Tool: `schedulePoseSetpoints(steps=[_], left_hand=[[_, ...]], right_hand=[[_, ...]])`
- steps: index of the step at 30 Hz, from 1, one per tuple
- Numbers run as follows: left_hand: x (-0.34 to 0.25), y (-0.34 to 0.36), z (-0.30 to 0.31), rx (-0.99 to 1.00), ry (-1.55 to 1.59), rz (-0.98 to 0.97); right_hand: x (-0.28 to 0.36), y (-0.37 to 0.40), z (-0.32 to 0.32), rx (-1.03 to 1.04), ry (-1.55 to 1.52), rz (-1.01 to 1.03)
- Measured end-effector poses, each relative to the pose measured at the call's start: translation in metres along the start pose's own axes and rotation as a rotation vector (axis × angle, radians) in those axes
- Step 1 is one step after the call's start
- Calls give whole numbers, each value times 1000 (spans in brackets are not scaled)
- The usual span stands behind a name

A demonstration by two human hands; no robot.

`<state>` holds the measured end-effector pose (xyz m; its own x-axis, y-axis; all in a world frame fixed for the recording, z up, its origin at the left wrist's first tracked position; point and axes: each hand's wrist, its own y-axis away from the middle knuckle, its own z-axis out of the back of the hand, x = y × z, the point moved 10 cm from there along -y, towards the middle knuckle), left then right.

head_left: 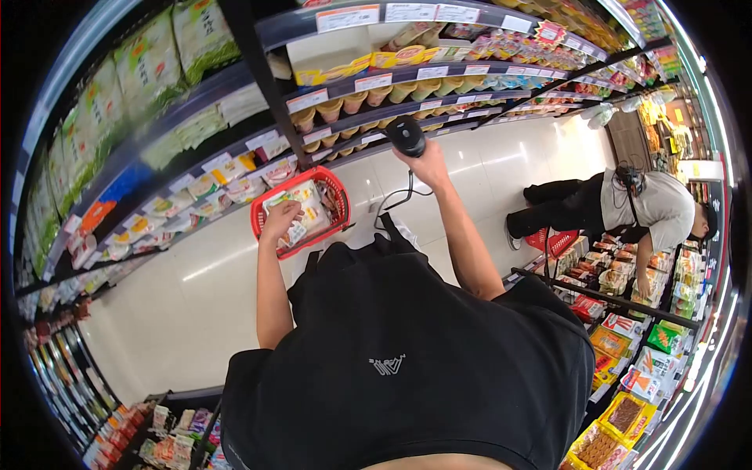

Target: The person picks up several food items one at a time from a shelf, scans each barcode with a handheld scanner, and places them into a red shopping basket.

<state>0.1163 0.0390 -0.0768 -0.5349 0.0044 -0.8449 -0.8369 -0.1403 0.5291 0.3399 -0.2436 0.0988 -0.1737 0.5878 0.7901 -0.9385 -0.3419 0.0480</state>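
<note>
My right hand (pixel 428 166) is wrapped around the grip of a black handheld barcode scanner (pixel 406 136), raised in front of the shelves. A dark coiled cord (pixel 392 197) hangs below that hand. To the left, my left hand (pixel 282 219) is over a red shopping basket (pixel 341 222), its fingers curled at a white plastic packet (pixel 315 216) with green and yellow print. The packet lies in the basket among other packaged goods, which are partly covered. The exact contact of the left fingertips is too small to see clearly.
Shelves (pixel 384 82) of cups and packets run ahead, with bagged greens (pixel 133 74) on the left. At right, a person (pixel 627 204) in a light shirt reaches into a display of packets (pixel 615 274); another red basket (pixel 552 241) is beside them. Pale floor tiles (pixel 486 168) lie between.
</note>
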Motion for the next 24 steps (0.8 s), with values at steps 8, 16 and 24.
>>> schedulePoseSetpoints(steps=[8, 16, 24], left_hand=[[-25, -12, -9, -68, -89, 47], [-47, -20, -21, -118, -47, 29], [-56, -18, -31, -188, -24, 48]], right_hand=[[58, -62, 96, -218, 114, 381], [72, -148, 127, -160, 297, 557], [71, -203, 113, 64, 373, 577]])
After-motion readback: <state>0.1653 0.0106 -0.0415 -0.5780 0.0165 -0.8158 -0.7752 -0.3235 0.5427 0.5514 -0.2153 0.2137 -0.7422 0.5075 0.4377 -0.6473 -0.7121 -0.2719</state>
